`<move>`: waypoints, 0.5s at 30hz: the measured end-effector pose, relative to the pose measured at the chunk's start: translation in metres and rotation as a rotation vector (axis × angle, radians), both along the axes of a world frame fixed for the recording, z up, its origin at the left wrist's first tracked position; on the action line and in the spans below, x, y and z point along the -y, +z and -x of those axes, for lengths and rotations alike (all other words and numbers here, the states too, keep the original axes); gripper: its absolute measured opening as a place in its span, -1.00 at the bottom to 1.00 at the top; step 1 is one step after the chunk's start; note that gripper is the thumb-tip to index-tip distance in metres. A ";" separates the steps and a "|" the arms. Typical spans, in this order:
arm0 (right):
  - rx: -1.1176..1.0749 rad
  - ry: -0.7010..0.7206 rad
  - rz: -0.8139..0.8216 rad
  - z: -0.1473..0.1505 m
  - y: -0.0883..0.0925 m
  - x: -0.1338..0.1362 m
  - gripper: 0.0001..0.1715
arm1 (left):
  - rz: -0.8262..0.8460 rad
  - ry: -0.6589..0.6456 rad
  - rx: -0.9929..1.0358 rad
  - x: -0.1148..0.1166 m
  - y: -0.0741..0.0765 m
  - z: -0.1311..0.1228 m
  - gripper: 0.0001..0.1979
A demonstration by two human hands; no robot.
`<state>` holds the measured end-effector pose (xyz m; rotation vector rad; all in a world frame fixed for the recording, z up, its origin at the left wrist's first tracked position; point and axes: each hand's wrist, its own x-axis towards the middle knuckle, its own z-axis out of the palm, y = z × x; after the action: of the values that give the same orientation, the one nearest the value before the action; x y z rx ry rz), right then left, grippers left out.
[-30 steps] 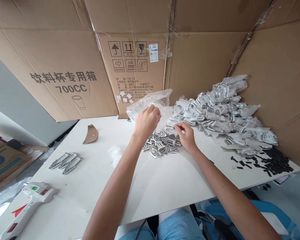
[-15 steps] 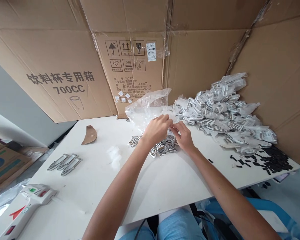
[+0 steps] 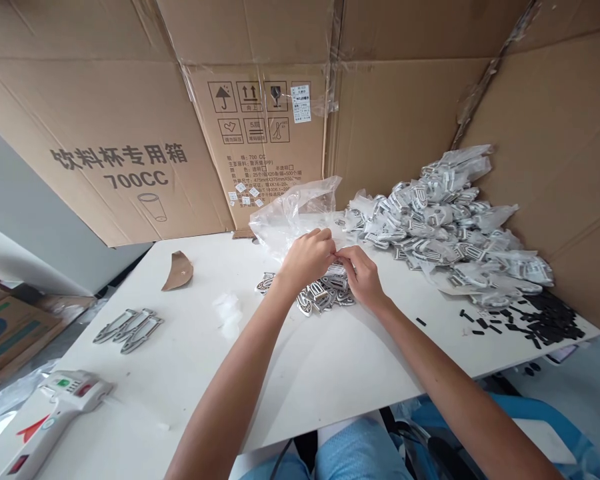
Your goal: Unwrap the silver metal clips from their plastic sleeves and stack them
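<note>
My left hand (image 3: 306, 257) and my right hand (image 3: 361, 273) meet fingertip to fingertip above a small heap of loose metal clips (image 3: 316, 295) on the white table (image 3: 290, 367). Both hands are pinched closed on a small piece between them; I cannot make out what it is. Just behind my hands lies a crumpled clear plastic bag (image 3: 293, 210). A large pile of clips packed in small plastic bags (image 3: 445, 227) rises to the right, against the cardboard.
Cardboard walls (image 3: 130, 133) enclose the back and right of the table. Small black parts (image 3: 540, 320) lie scattered at the right edge. Three long metal pieces (image 3: 127, 327), a cardboard scrap (image 3: 179, 270) and a white glue gun (image 3: 50, 407) sit on the left.
My left hand moved right and down from the plastic bag to meet my right hand over the loose clips. Both hands now pinch together.
</note>
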<state>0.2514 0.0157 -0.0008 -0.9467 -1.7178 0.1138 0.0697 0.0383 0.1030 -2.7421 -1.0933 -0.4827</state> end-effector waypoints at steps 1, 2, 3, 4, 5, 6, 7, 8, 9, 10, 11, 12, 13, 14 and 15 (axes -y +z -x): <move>-0.018 -0.004 0.002 0.001 -0.001 0.000 -0.66 | 0.002 0.009 0.009 0.000 0.000 0.001 -0.82; -0.044 -0.015 0.006 0.002 -0.002 -0.001 -0.69 | 0.004 0.022 0.019 0.000 0.001 0.002 -0.82; -0.077 -0.035 0.009 0.002 -0.003 -0.002 -0.71 | 0.004 0.041 0.033 -0.001 0.001 0.003 -0.82; -0.113 -0.069 0.012 0.001 -0.004 -0.005 -0.70 | 0.002 0.065 0.049 -0.001 0.001 0.005 -0.81; -0.139 -0.113 0.016 -0.001 -0.007 -0.008 -0.68 | 0.000 0.092 0.066 -0.002 0.001 0.006 -0.80; -0.146 -0.163 0.022 -0.005 -0.010 -0.012 -0.65 | -0.003 0.118 0.081 -0.002 0.002 0.008 -0.78; -0.130 -0.211 0.032 -0.009 -0.014 -0.017 -0.62 | -0.004 0.146 0.099 -0.003 0.003 0.010 -0.77; -0.088 -0.252 0.051 -0.015 -0.020 -0.023 -0.58 | -0.003 0.177 0.122 -0.004 0.004 0.011 -0.75; -0.030 -0.284 0.080 -0.021 -0.026 -0.029 -0.54 | -0.002 0.207 0.149 -0.004 0.005 0.013 -0.74; 0.030 -0.303 0.121 -0.027 -0.032 -0.035 -0.51 | 0.000 0.236 0.182 -0.005 0.006 0.014 -0.74; 0.081 -0.321 0.167 -0.032 -0.039 -0.041 -0.48 | 0.003 0.264 0.218 -0.006 0.007 0.016 -0.73; 0.127 -0.340 0.221 -0.037 -0.046 -0.047 -0.44 | 0.007 0.290 0.255 -0.007 0.008 0.017 -0.73; 0.169 -0.350 0.275 -0.041 -0.051 -0.051 -0.41 | 0.012 0.312 0.288 -0.007 0.009 0.019 -0.73; 0.201 -0.358 0.319 -0.044 -0.056 -0.056 -0.39 | 0.019 0.323 0.311 -0.008 0.009 0.021 -0.73; 0.223 -0.360 0.358 -0.046 -0.060 -0.059 -0.37 | 0.030 0.325 0.328 -0.009 0.010 0.022 -0.72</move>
<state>0.2974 0.0749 -0.0606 -1.5703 -1.7292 0.0809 0.0475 0.0472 0.1132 -2.4912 -1.5964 -0.8890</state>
